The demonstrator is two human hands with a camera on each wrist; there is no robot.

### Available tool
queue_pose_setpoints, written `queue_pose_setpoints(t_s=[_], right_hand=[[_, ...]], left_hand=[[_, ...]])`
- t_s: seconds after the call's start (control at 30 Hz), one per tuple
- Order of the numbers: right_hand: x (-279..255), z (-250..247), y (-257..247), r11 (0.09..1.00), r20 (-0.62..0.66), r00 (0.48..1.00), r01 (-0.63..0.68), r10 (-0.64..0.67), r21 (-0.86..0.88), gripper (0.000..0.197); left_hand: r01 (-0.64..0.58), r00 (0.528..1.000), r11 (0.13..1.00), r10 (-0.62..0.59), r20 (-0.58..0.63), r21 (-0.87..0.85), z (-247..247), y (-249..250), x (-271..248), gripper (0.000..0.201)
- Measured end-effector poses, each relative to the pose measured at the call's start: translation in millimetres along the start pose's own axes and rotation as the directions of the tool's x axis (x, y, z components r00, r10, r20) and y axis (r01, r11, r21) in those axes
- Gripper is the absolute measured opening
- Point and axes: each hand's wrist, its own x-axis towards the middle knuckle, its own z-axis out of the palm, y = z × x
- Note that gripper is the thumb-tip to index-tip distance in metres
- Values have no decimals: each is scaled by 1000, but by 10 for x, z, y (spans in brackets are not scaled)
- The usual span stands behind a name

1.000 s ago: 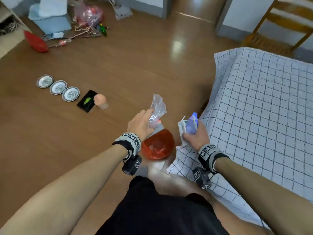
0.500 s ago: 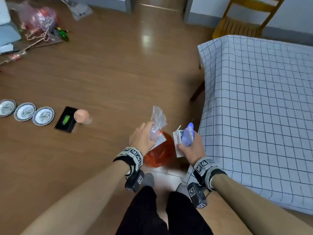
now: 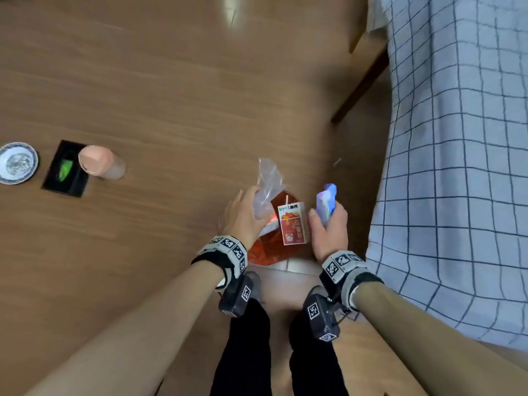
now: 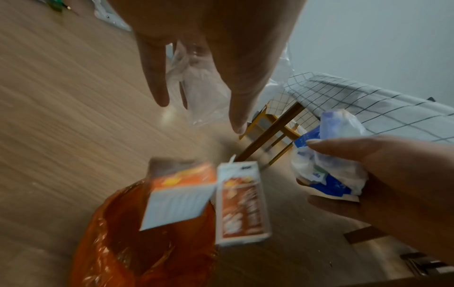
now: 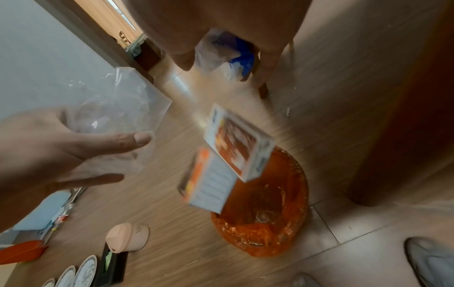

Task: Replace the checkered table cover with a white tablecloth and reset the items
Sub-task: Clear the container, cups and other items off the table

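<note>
- Hands over an orange-lined bin on the wood floor, just left of the table.
- Left hand: fingers spread and fairly straight, a clear plastic bag against the palm and fingertips. Cannot tell if it is actually pinched; both wrist views show the fingers extended, not curled round it.
- Right hand: fingers curled round a crumpled white-and-blue wrapper; thumb pressed on its near side in the left wrist view.
- Two small cartons between the hands, above the bin mouth, touching neither hand: a red-and-white drink carton with a straw on top, and an orange-and-white carton, tilted and blurred, just left of it. Head view hides most of the second one.
- Checkered table cover: on the table at the right, white with a dark grid, its edge hanging down beside the right wrist. Table leg shows at the far left corner of the cover.
- Items on the floor at far left, in a row: patterned plate, black box with a green mark, pink cup overlapping the box's right edge in the head view. Right wrist view shows more plates in that row.
- Person's dark trouser legs at the near edge, one each side of the bin's near side.
</note>
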Motion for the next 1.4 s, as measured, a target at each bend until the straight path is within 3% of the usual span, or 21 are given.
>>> queue_pose_setpoints(t_s=[0.3,0.53,0.63,0.9,1.13,1.4], right_hand=[[-173,40,136,991,39,992,-118,121,-67,36],[-248,21,156,986,71,986,-146,151,-75,37],[-263,15,224,984,87,982,-160,167,-83,38],[-235,41,342,976,140,969,-193,206,-103,36],[-168,199,120,965,250,938,-204,241,-165,88],[-461,159,-30,967,210,951,-196,228,-163,67]], left_hand=[[10,995,1000,-10,95,-1,70,-203,-226,65],[5,951,998,16,308,-68,256,-243,-59,109],[-16,928,999,32,370,-47,392,-276,19,115],[-46,941,999,42,337,4,475,-397,-47,101],[-17,952,999,1,307,49,229,-545,-30,98],[-21,954,996,-7,299,92,-110,-451,-146,97]])
